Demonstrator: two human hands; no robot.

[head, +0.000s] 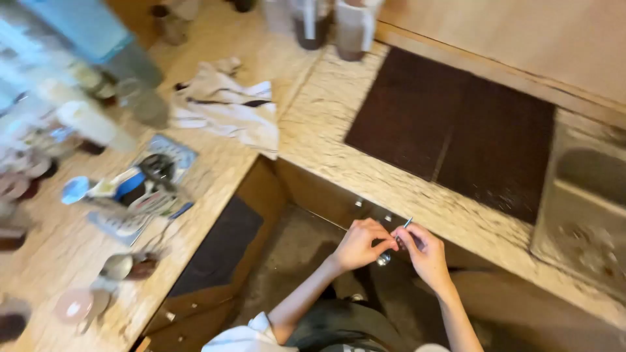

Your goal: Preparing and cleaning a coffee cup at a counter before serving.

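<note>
Hands meet low in the frame's centre, just below the counter (391,169) edge. We note the left hand (357,244) and right hand (424,251) each in a narrow pinching grip on one slim, shiny metal utensil (394,242), rounded at its lower end; blur hides finer detail. Counter surface is speckled beige stone with a dark rectangular inset (456,130). A crumpled white cloth (228,107) lies upper left.

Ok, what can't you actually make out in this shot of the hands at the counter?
Head view:
- Small metal tool: mostly covered by the left hand and right hand, so its kind is unclear.
- Jars and clutter at left: smeared by motion blur.
- Cups at top: cut off by the edge.
</note>
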